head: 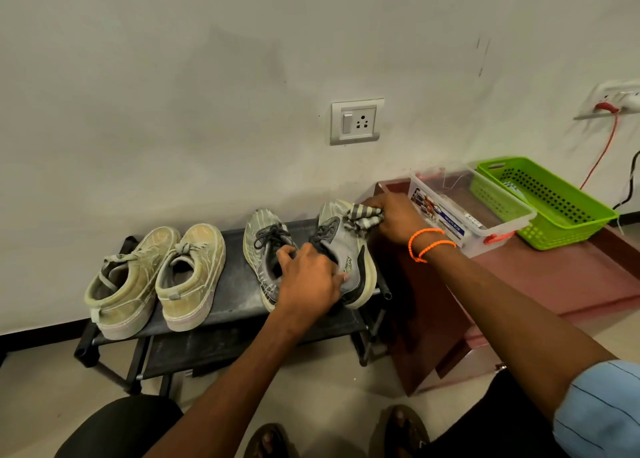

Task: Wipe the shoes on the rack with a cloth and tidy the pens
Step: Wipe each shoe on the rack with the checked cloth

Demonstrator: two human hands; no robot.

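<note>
Rack (239, 305) right end: tilted grey mesh sneaker (349, 249) | left hand (308, 281) fingers curled gripping its collar | right hand (391, 218) pinching crumpled striped cloth (363, 216) on the toe

The left hand (308, 277) covers the heel opening of the right grey shoe (349, 249). Small print on the clear box (460, 211) label is illegible. The green basket (554, 208) holds contents too obscured to identify. The wall socket (620, 100) is cut by the right edge. The sandalled feet (398, 433) are cropped at the bottom.
</note>
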